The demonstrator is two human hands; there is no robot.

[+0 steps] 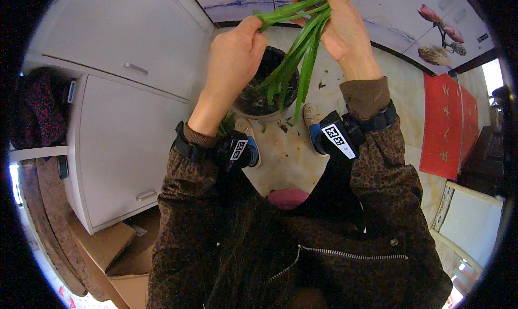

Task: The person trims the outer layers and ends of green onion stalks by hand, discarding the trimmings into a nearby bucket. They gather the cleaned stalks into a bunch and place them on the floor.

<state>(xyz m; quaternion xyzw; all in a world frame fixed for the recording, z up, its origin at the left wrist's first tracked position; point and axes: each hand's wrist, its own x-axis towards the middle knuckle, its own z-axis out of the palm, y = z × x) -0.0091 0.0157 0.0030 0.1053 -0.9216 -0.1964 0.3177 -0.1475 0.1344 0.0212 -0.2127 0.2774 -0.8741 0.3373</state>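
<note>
A bunch of long green leafy stalks [305, 46], which look like garlic greens, is gripped in my right hand [344, 29] near the top of the view. Their pale ends point up and to the right. My left hand [236, 58] pinches the tip of some leaves that stretch out to the left. The other leaves hang loose toward me, over a round bin with a black liner [267, 102] on the floor. Plant scraps seem to lie in the bin, but it is dark inside. The palm side of my left hand is hidden.
White cabinets [133, 135] with metal handles stand at the left, above an open cardboard box [109, 248]. Leaf scraps [285, 127] dot the tiled floor between my shoes [313, 122]. Flower-printed cabinet doors [437, 29] line the far side. A red mat [441, 127] lies at the right.
</note>
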